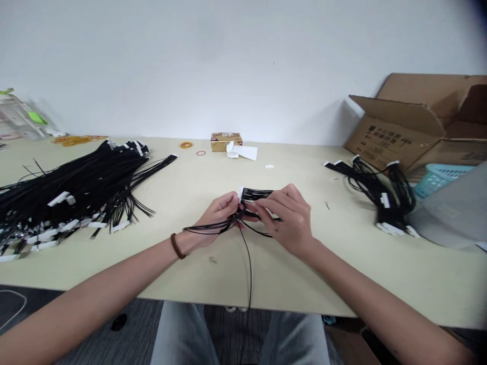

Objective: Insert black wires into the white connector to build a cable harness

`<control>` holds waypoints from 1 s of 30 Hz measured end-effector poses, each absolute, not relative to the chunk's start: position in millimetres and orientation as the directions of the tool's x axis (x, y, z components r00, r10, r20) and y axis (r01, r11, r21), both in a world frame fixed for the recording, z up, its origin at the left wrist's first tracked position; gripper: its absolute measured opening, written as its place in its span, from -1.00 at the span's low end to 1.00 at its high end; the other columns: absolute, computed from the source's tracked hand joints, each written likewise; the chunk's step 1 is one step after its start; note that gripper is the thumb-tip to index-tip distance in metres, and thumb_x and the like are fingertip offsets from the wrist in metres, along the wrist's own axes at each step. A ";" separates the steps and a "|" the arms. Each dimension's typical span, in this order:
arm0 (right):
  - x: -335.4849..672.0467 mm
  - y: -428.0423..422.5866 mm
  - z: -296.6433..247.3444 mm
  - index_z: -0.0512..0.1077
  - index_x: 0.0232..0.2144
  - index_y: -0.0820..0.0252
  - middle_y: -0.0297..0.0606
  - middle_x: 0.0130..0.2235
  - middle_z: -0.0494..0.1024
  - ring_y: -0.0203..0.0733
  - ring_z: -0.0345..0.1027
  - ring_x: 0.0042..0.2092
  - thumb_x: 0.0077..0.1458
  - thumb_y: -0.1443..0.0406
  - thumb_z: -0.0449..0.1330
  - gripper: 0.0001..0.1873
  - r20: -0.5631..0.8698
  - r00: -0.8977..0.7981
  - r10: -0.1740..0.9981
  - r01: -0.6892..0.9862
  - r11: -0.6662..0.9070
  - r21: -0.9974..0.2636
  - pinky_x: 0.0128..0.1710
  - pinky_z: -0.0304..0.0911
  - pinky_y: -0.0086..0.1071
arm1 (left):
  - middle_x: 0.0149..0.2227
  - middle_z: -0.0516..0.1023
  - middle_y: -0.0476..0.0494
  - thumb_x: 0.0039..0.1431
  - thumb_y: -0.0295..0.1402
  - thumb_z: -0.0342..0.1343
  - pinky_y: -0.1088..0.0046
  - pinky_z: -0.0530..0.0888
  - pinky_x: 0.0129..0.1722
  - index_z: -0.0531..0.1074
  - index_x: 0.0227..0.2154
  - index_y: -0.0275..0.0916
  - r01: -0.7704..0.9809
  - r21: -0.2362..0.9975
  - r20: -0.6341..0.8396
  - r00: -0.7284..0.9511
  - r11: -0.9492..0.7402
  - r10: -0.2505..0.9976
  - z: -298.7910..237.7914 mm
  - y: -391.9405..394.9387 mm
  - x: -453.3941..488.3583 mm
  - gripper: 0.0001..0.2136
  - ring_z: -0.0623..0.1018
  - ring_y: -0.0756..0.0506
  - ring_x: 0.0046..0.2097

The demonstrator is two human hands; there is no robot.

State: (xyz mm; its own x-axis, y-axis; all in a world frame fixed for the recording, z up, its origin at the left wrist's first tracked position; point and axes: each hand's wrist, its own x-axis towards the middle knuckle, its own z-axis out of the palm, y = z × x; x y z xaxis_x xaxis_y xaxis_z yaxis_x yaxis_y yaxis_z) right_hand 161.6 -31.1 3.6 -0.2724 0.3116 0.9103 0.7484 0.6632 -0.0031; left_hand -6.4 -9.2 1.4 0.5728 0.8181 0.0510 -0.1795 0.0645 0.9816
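A wire harness [258,193] of thin black wires with a white connector [241,193] is held up over the middle of the table. My left hand [218,213] is closed on it near the connector, thumb on top, with loops of wire hanging out over the wrist. Close beside it, my right hand [287,215] pinches at the black wires with thumb and forefinger; exactly which wire is hidden. One loose wire [250,274] droops from between the hands past the table's front edge.
A large heap of black wire harnesses [87,187] lies left. Several more harnesses [384,195] lie right, by a cardboard box [395,139], a blue basket [437,177] and a grey rounded object [452,213]. Rubber bands [186,145], a small box [225,142] and paper [245,152] are at the back.
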 end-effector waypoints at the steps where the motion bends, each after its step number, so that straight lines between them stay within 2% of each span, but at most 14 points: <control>1: 161.8 -30.9 3.3 0.38 -0.51 0.17 -0.39 -0.57 0.40 -0.33 0.04 -0.46 -0.01 0.43 0.19 -0.89 0.910 -0.273 0.313 0.748 0.664 -0.004 -0.47 0.08 -0.44 | -0.26 0.51 -0.17 0.13 -0.13 -0.01 0.49 0.39 -0.47 0.29 -0.37 -0.25 -0.178 0.982 0.049 0.571 0.065 0.819 1.3 -9.2 -6.3 -0.74 0.54 -0.08 -0.31; 9: 162.0 -32.0 3.9 0.37 -0.53 0.18 -0.38 -0.58 0.38 -0.33 0.04 -0.46 0.02 0.43 0.16 -0.88 0.904 -0.275 0.327 0.747 0.664 -0.013 -0.48 0.06 -0.45 | -0.28 0.50 -0.16 0.12 -0.13 -0.01 0.49 0.39 -0.47 0.30 -0.38 -0.26 -0.174 0.983 0.051 0.565 0.058 0.824 0.2 -11.1 -6.2 -0.74 0.52 -0.05 -0.34; 15: 160.1 -29.1 2.3 0.38 -0.51 0.17 -0.39 -0.58 0.36 -0.33 0.05 -0.47 0.04 0.41 0.15 -0.88 0.902 -0.265 0.340 0.747 0.664 -0.031 -0.46 0.10 -0.43 | -0.37 0.45 -0.08 0.11 -0.17 0.02 0.49 0.40 -0.45 0.28 -0.43 -0.28 -0.207 0.974 0.034 0.523 0.088 0.851 0.4 -10.8 -4.7 -0.76 0.51 -0.03 -0.36; 18: 160.0 -27.6 2.5 0.41 -0.40 0.16 -0.31 -0.47 0.43 -0.28 0.16 -0.38 0.05 0.39 0.15 -0.94 0.891 -0.287 0.351 0.767 0.641 -0.005 -0.36 0.19 -0.38 | -0.34 0.46 -0.09 0.12 -0.19 0.02 0.47 0.41 -0.41 0.30 -0.42 -0.28 -0.249 0.963 0.031 0.496 0.108 0.868 0.0 -6.7 -5.9 -0.77 0.52 -0.04 -0.34; 21: 162.3 -28.2 4.2 0.41 -0.23 0.09 -0.24 -0.23 0.47 -0.17 0.21 -0.15 0.03 0.42 0.17 -0.78 0.884 -0.353 0.305 0.773 0.628 0.092 -0.19 0.23 -0.27 | -0.30 0.50 -0.10 0.13 -0.21 0.02 0.43 0.42 -0.36 0.35 -0.35 -0.27 -0.316 0.942 0.051 0.460 0.110 0.886 -0.1 -2.0 -9.2 -0.80 0.52 -0.04 -0.34; 23: 164.3 -28.5 4.3 0.40 -0.18 0.02 -0.29 -0.14 0.47 -0.14 0.19 -0.04 0.01 0.45 0.17 -0.68 0.853 -0.448 0.268 0.725 0.668 0.170 -0.07 0.20 -0.19 | -0.27 0.52 -0.11 0.14 -0.23 0.02 0.42 0.42 -0.35 0.39 -0.34 -0.27 -0.354 0.928 0.051 0.425 0.114 0.904 0.8 0.1 -11.6 -0.80 0.52 -0.04 -0.34; 26: 165.3 -27.0 -0.3 0.40 -0.19 0.04 -0.36 -0.12 0.49 -0.17 0.19 0.03 0.06 0.46 0.12 -0.71 0.732 -0.635 0.247 0.565 0.794 0.223 0.04 0.16 -0.15 | -0.26 0.53 -0.15 0.15 -0.25 0.00 0.43 0.41 -0.35 0.42 -0.35 -0.29 -0.374 0.917 0.015 0.375 0.137 0.927 2.7 1.4 -13.4 -0.79 0.51 -0.04 -0.34; 28: 163.9 -25.1 -5.4 0.42 -0.22 0.12 -0.33 -0.14 0.51 -0.19 0.21 0.04 0.09 0.46 0.08 -0.76 0.671 -0.701 0.242 0.463 0.870 0.169 0.02 0.20 -0.17 | -0.25 0.54 -0.16 0.13 -0.26 0.02 0.43 0.41 -0.35 0.43 -0.38 -0.30 -0.382 0.914 0.004 0.344 0.136 0.939 3.2 1.8 -13.1 -0.80 0.51 -0.04 -0.35; 30: 161.6 -23.8 -9.2 0.43 -0.25 0.19 -0.27 -0.17 0.52 -0.20 0.25 0.03 0.11 0.46 0.05 -0.80 0.686 -0.675 0.272 0.410 0.911 0.043 -0.03 0.27 -0.21 | -0.24 0.54 -0.16 0.11 -0.26 0.05 0.41 0.42 -0.33 0.42 -0.39 -0.30 -0.390 0.913 0.015 0.327 0.121 0.945 2.6 2.2 -12.2 -0.81 0.52 -0.04 -0.34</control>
